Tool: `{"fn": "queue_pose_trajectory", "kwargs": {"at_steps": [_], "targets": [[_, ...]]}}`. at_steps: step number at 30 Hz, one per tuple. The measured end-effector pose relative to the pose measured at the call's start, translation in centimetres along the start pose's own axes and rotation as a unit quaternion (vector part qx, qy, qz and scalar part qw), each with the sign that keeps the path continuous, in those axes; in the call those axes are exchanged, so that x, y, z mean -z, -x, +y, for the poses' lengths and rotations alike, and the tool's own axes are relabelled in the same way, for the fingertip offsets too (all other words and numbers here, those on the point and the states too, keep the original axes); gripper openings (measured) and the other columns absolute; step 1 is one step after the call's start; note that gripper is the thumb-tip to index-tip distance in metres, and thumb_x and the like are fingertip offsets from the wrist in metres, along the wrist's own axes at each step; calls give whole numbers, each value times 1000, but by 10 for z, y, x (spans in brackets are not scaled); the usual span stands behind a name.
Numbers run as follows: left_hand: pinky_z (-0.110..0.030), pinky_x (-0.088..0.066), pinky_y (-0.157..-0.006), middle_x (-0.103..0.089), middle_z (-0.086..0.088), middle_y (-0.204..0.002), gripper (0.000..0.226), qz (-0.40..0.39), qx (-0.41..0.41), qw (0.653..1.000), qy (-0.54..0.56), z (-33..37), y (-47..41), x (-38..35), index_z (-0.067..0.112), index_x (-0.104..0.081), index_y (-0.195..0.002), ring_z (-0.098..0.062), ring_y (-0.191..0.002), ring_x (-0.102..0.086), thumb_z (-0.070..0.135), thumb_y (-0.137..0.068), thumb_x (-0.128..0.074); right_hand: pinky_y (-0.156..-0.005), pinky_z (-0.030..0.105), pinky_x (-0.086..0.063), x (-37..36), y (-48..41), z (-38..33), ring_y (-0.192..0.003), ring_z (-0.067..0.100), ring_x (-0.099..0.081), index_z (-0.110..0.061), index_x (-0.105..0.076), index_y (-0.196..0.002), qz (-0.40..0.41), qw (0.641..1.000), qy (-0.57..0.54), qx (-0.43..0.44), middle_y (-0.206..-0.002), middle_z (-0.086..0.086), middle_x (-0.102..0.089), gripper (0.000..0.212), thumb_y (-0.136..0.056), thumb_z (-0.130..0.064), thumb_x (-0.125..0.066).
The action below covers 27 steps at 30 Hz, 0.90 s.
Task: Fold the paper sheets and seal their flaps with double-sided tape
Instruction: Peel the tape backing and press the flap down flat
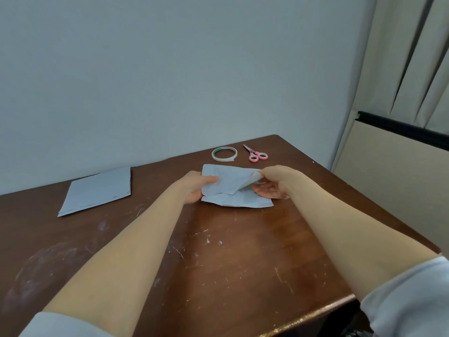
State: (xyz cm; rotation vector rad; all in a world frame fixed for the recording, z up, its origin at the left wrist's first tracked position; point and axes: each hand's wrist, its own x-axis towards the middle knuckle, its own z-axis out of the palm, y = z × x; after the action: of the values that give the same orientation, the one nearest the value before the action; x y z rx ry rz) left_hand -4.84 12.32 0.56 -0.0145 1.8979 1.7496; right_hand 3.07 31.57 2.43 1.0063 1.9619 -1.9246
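A crumpled, partly folded white paper sheet [230,183] lies on the brown table [218,251] in front of me. My left hand [196,187] grips its left edge, thumb on top. My right hand [272,182] pinches the upper flap at its right corner and lifts it off the layer below, so the corner curls up. A roll of double-sided tape [224,153] lies flat just beyond the sheet, apart from both hands. A stack of flat white paper sheets [97,190] rests at the left of the table.
Pink-handled scissors [255,153] lie shut to the right of the tape roll. The table's far edge meets a plain wall; its right edge and near right corner drop off beside a curtain [408,69]. The tabletop is scratched.
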Motion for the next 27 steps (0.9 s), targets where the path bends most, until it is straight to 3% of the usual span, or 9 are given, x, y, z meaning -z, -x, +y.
{"fn": "queue_pose_trajectory", "kwargs": {"at_steps": [4,8,12,15,20,22,24,27], "targets": [[-36,-49,-90,-61,-19,-125,40,-2,-6,1000,5,-2,2,-1,-5,-50,-128,-28,-103,-62,1,-90,-60,-73,30,-58,0,0,-1,-70,17,-66,-4,-59,-110,4,1000,-11,1,-83,12,-66,22,-95,-19,-59],[-37,-49,-93,-60,-20,-126,41,3,-23,1000,6,-5,4,-2,-7,-49,-129,-28,-101,-63,0,-90,-59,-77,32,-57,-1,2,0,-72,18,-66,-5,-58,-112,6,1000,-7,11,-84,12,-67,27,-95,-26,-60],[-36,-50,-89,-61,-19,-125,42,28,-34,999,4,-5,10,4,-9,-50,-129,-28,-105,-63,-5,-88,-59,-88,34,-56,-4,6,0,-87,21,-66,-8,-56,-107,10,999,7,47,-87,11,-62,35,-90,-37,-66],[-35,-52,-86,-60,-19,-126,47,54,-35,998,-23,-3,17,10,-9,-48,-131,-28,-108,-63,-7,-86,-62,-82,30,-56,-7,10,2,-84,21,-64,-9,-52,-109,20,997,37,66,-92,9,-57,38,-84,-27,-73],[-40,-55,-87,-58,-20,-127,52,81,-29,996,-37,-7,22,12,-9,-47,-132,-31,-109,-63,-10,-83,-64,-60,22,-55,-14,15,5,-59,15,-57,-6,-61,-87,18,997,64,48,-79,7,-57,9,-86,-7,-69],[-36,-55,-83,-61,-20,-123,47,76,-26,996,-44,-9,25,11,-10,-51,-127,-29,-104,-65,-10,-82,-65,-62,26,-57,-16,16,7,-62,19,-61,-5,-60,-83,3,998,29,49,-81,10,-60,8,-88,-5,-67],[-34,-54,-82,-62,-19,-121,44,71,-29,996,-41,-10,26,9,-8,-53,-124,-27,-101,-64,-11,-82,-65,-69,31,-58,-18,17,8,-67,21,-63,-3,-60,-91,-13,999,-2,42,-83,14,-61,5,-90,-7,-64],[-33,-54,-83,-59,-17,-125,46,87,-35,995,-16,-10,24,7,-4,-53,-124,-27,-110,-61,-10,-81,-66,-77,32,-56,-20,17,8,-72,21,-64,-4,-58,-102,-16,999,-9,34,-82,16,-63,13,-92,-11,-63]]}}
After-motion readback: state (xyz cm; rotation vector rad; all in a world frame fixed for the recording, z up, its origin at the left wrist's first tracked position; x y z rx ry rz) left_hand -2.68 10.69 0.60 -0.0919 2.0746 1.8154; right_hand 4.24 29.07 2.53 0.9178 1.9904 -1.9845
